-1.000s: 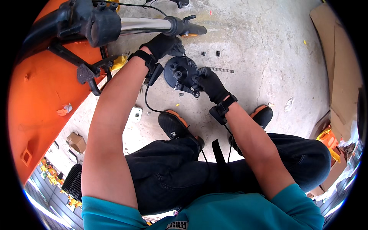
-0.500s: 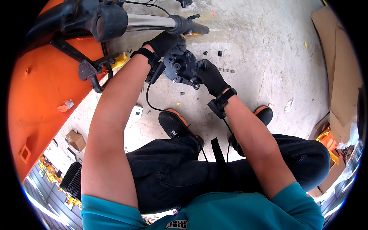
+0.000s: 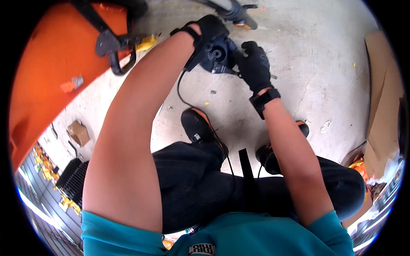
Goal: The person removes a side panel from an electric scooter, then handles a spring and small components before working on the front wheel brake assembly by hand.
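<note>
A round black brake plate (image 3: 216, 54) with a centre hole and a small lever along its near edge hangs above the concrete floor. My gloved left hand (image 3: 213, 29) is closed on its far left rim; the fingertips are partly hidden behind the wrist and plate. Just right of the plate is my gloved right hand (image 3: 255, 67), its fingers bent and spread apart, with nothing visible between them. Whether it touches the plate's edge is unclear. A thin coil spring (image 3: 273, 77) on the floor shows partly from behind that hand.
A fork tube (image 3: 232, 11) lies beyond my hands. At left stand an orange body panel (image 3: 64, 55) and a black metal bracket (image 3: 106, 44). Cardboard (image 3: 384, 98) leans at right. A small dark part (image 3: 213, 92) lies on the floor near my shoes (image 3: 197, 128).
My view has shifted, and the fork tube and panel sit higher in it. My right hand has come off the plate's edge and its fingers have lifted. My left hand still holds the plate.
</note>
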### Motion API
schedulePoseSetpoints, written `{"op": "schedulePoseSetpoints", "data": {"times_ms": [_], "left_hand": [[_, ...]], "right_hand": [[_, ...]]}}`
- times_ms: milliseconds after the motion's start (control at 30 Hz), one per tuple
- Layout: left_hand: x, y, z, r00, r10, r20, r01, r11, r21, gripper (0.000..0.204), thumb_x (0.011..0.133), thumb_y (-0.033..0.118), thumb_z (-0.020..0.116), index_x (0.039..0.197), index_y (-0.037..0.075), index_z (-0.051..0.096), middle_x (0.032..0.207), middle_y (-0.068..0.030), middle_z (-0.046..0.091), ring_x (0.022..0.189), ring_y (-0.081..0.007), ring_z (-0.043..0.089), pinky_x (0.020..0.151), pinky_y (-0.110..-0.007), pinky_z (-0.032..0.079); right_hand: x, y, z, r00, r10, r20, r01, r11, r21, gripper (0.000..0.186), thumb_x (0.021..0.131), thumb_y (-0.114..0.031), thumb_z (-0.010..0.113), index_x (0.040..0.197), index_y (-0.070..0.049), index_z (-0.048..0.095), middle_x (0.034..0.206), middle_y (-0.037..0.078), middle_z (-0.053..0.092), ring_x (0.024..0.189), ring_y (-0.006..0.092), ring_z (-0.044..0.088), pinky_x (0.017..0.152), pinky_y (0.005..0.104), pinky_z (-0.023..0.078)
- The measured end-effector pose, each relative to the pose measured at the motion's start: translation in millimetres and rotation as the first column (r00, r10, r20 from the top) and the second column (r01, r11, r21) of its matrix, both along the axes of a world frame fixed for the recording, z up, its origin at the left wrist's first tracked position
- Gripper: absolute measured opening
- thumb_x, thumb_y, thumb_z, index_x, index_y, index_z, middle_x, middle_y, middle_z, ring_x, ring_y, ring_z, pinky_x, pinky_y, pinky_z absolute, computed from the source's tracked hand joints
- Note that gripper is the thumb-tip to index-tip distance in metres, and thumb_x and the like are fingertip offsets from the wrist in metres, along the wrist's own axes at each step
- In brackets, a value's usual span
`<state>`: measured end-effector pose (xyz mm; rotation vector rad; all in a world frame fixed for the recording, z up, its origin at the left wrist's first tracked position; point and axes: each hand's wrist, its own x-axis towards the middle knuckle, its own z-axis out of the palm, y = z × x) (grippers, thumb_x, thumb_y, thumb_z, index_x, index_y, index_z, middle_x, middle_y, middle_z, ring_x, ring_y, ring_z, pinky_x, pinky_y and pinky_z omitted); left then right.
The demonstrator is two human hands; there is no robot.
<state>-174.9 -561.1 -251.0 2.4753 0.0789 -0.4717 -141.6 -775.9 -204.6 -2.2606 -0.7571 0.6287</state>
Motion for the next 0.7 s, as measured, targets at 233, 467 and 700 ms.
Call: {"op": "schedulePoseSetpoints", "data": {"times_ms": [233,467,700], "left_hand": [[5.0,-8.0,17.3,0.999,0.011,-0.043,-0.004,0.987,0.158,0.020,0.080,0.022,0.056,0.095,0.019,0.069,0.093,-0.0094,0.067,0.086,-0.0303,0.065,0.075,-0.042,0.051],[-1.2,1.4,-21.0,0.942,-0.287,0.176,0.174,0.862,0.476,0.020,0.081,0.025,0.059,0.086,0.008,0.068,0.084,-0.0115,0.066,0.084,-0.0279,0.063,0.074,-0.039,0.051],[-25.6,10.8,14.7,0.985,0.099,-0.139,-0.104,0.994,-0.035,0.042,0.077,0.033,0.067,0.101,-0.001,0.063,0.098,-0.0190,0.064,0.092,-0.0300,0.062,0.081,-0.037,0.048]], "right_hand": [[-4.6,22.1,-7.7,0.982,0.167,0.085,-0.149,0.972,-0.179,0.029,0.084,-0.033,0.060,0.090,-0.004,0.060,0.081,0.020,0.064,0.080,0.0374,0.062,0.070,0.0451,0.048],[5.6,33.6,-7.5,0.965,0.261,0.038,-0.247,0.943,-0.222,0.025,0.086,-0.026,0.055,0.086,-0.001,0.062,0.078,0.018,0.064,0.076,0.0326,0.064,0.069,0.0415,0.048],[26.8,17.1,-13.9,0.852,0.134,-0.506,-0.123,0.991,0.054,0.019,0.085,-0.019,0.062,0.079,-0.001,0.061,0.065,0.008,0.061,0.055,0.0154,0.057,0.055,0.0302,0.046]]}}
